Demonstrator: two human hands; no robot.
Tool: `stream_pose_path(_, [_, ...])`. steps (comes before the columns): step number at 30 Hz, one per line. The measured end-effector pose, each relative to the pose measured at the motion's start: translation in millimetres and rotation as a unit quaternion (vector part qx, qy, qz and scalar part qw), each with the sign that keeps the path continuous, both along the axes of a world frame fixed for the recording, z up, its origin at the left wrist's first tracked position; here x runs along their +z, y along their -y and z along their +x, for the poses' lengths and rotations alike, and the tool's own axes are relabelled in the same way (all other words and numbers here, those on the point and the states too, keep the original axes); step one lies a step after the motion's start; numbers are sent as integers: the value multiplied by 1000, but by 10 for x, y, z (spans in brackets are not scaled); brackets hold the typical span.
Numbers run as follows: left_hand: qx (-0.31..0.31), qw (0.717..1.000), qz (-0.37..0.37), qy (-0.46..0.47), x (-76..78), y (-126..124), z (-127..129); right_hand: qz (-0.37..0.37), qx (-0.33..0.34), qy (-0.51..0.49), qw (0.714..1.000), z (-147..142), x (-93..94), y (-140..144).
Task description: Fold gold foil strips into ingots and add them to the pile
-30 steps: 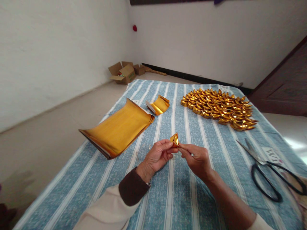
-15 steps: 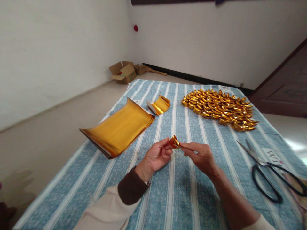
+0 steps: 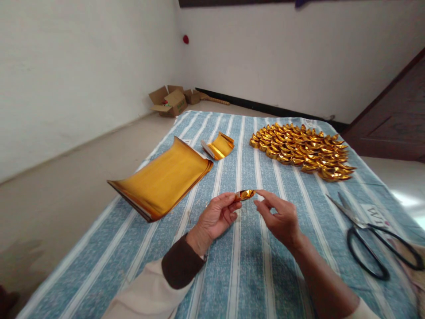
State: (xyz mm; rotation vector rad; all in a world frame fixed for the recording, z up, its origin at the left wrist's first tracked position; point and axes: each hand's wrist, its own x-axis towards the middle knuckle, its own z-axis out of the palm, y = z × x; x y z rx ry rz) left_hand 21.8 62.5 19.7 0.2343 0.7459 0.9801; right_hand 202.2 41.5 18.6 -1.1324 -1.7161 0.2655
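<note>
Between the thumb and fingers of my left hand (image 3: 219,215) is the left end of a folded gold foil paper ingot (image 3: 246,194), held above the cloth. My right hand (image 3: 279,217) is at its other end, the index fingertip touching the tip while the thumb stands apart below it. Beyond my left hand lies a stack of large gold foil sheets (image 3: 166,177) with curled edges. A smaller pile of gold foil pieces (image 3: 221,145) sits behind it. Many finished-looking gold paper ingots (image 3: 299,148) stand in rows at the far right.
A blue and white striped cloth (image 3: 229,266) covers the table. Black-handled scissors (image 3: 365,230) lie at the right, blades partly apart and pointing away. An opened cardboard box (image 3: 172,104) stands on the floor past the table's far left corner.
The folded foil has turned from an upright, pinched shape to a flatter, boat-like one. My right hand has loosened its pinch, its thumb now away from the foil.
</note>
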Motion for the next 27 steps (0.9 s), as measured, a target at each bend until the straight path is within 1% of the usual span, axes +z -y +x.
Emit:
stream_pose_path(4, [21,997,59,-38,16,34,36,4,4,-10,1000,-117,6,76])
stream_pose_path(7, [26,992,97,-74,33,62,55,-6,-19,-11,1000,-188,-9,113])
stream_pose_path(10, [30,987,117,-108,44,77,72,-5,-42,-9,999,-218,-32,125])
stream_pose_path(16, [43,978,154,-135,44,73,109,2,-42,-4,999,-232,-56,121])
stream_pose_path(21, [45,981,151,-110,39,67,106,7,-38,-11,999,-246,-74,122])
stream_pose_path(27, [30,990,109,-88,38,62,71,33,-28,9,999,-245,-91,112])
